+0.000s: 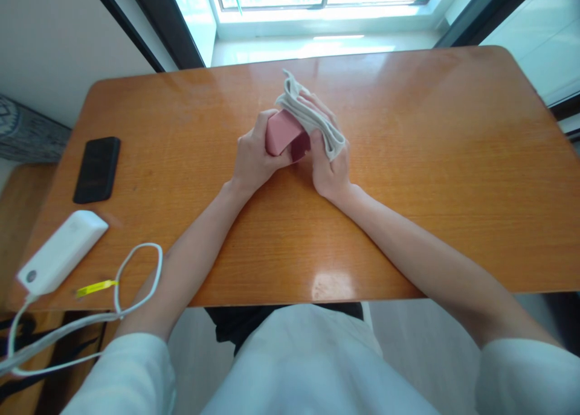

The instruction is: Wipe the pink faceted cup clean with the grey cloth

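My left hand (254,155) is closed around a small pink box (281,132), holding it just above the middle of the orange wooden table (408,179). My right hand (328,155) grips a folded whitish cloth (308,113) that lies across the box's right end and drapes over my fingers. The two hands meet at the box, which is tilted; its far end shows a darker red face.
A black phone (96,169) lies face up at the table's left. Nearer the front left corner rests a white power bank (61,252) with a white cable (136,276) looping over the table edge. A window sill runs behind the table.
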### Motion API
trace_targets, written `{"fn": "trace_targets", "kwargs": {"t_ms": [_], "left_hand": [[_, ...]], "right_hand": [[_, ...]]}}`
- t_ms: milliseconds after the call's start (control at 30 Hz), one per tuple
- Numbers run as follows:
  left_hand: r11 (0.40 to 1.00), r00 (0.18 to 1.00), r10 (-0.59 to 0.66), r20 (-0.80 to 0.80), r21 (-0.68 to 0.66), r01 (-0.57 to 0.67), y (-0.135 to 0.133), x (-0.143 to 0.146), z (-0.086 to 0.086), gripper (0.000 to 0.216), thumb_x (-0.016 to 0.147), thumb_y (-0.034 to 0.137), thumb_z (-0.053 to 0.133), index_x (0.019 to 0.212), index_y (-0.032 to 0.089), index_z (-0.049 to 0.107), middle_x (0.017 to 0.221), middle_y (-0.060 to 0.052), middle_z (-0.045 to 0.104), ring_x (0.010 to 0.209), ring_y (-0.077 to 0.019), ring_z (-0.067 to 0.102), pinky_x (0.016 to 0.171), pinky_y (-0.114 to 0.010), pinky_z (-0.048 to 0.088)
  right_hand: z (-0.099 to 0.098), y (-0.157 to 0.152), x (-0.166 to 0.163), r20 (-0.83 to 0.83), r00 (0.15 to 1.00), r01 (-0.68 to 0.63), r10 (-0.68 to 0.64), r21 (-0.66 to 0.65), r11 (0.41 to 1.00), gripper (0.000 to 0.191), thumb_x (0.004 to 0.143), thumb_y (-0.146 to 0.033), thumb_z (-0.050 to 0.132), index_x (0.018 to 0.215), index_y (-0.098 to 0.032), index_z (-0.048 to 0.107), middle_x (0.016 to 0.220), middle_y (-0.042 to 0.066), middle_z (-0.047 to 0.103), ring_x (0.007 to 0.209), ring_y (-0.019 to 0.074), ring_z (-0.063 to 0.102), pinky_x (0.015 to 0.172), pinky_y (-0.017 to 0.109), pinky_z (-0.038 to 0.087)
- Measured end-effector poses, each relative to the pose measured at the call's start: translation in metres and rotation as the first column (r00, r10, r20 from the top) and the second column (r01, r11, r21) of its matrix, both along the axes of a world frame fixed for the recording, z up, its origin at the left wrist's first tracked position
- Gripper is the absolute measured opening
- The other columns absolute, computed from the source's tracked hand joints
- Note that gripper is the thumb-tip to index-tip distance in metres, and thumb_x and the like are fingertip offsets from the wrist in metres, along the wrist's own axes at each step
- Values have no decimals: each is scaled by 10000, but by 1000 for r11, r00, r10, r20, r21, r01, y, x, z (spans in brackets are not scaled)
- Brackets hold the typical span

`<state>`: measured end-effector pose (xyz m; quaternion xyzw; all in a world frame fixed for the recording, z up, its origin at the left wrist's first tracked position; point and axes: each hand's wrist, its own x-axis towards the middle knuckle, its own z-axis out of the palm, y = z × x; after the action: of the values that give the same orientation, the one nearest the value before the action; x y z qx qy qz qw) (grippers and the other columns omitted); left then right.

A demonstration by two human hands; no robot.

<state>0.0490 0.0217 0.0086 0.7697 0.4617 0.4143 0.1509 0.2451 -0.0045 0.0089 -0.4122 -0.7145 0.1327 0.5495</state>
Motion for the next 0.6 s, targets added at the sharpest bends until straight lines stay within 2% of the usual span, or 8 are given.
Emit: {"fn": "trace_targets", "kwargs": {"t_ms": [67, 133, 233, 300, 367, 433, 500, 600], "left_hand": [[1000, 1000, -3, 13, 7, 3, 1, 1, -1, 699, 893, 748, 769, 1399, 301, 590, 1105, -36, 816, 892, -249, 732, 818, -428, 552], [1000, 1000, 4, 8, 9, -4, 1, 1, 0, 709, 906, 751, 761, 1411, 286, 585, 1123, -41, 814, 913, -247, 740, 834, -424, 557], [1000, 1000, 12, -23, 0, -12, -1, 2, 1, 728, 972, 791, 692, 1452, 262, 551, 1190, -43, 803, 1043, -251, 773, 899, -407, 567], [1000, 999, 9, -47, -15, -10, -1, 1, 0, 708, 1036, 790, 619, 1486, 252, 522, 1229, -49, 788, 1149, -263, 779, 956, -408, 567], [1000, 999, -6, -50, -18, 5, 0, -1, -1, 681, 1065, 781, 577, 1497, 259, 511, 1235, -60, 776, 1176, -276, 781, 966, -419, 571], [999, 999, -36, -31, -20, 35, 2, -2, -5, 667, 1064, 780, 581, 1508, 288, 503, 1242, -70, 765, 1150, -293, 788, 943, -436, 590], [996, 996, -89, -19, -30, 88, 4, -4, -11, 686, 1051, 778, 623, 1542, 322, 477, 1275, -83, 751, 1153, -318, 795, 944, -460, 614], [979, 977, -205, -62, -35, 203, 8, -4, -21, 781, 1042, 775, 677, 1613, 311, 417, 1404, -142, 719, 1284, -380, 769, 1063, -526, 611]], "right_hand": [[0, 0, 0, 23, 1000, -4, 4, -8, 1000, 690, 1128, -824, 285, 1559, -439, 661, 1704, -19, 664, 1688, 261, 540, 1461, 544, 414], [-8, 10, 2, -38, 999, 34, -39, -113, 993, 714, 1132, -830, 269, 1538, -412, 681, 1635, -6, 720, 1645, 259, 590, 1438, 541, 447], [-24, 28, 5, -152, 982, 61, -110, -295, 953, 799, 1134, -842, 254, 1510, -309, 714, 1531, 27, 790, 1563, 276, 670, 1381, 548, 513], [-29, 34, 6, -174, 979, 43, -105, -327, 944, 857, 1127, -860, 235, 1523, -262, 705, 1534, 36, 788, 1557, 284, 677, 1364, 551, 525], [-26, 32, 5, -174, 982, 13, -67, -296, 955, 840, 1141, -839, 233, 1545, -257, 685, 1559, 27, 774, 1556, 277, 676, 1366, 545, 521], [-19, 25, 3, -179, 983, 0, -47, -250, 968, 760, 1154, -810, 265, 1542, -310, 686, 1580, -5, 769, 1541, 256, 681, 1375, 509, 515], [-12, 16, 1, -158, 985, 29, -62, -205, 978, 692, 1149, -806, 276, 1528, -395, 684, 1586, -45, 768, 1539, 232, 675, 1392, 482, 499], [-3, 6, 1, -100, 987, 119, -128, -94, 988, 629, 1145, -792, 256, 1545, -493, 638, 1595, -61, 756, 1614, 212, 600, 1447, 494, 429]]}}
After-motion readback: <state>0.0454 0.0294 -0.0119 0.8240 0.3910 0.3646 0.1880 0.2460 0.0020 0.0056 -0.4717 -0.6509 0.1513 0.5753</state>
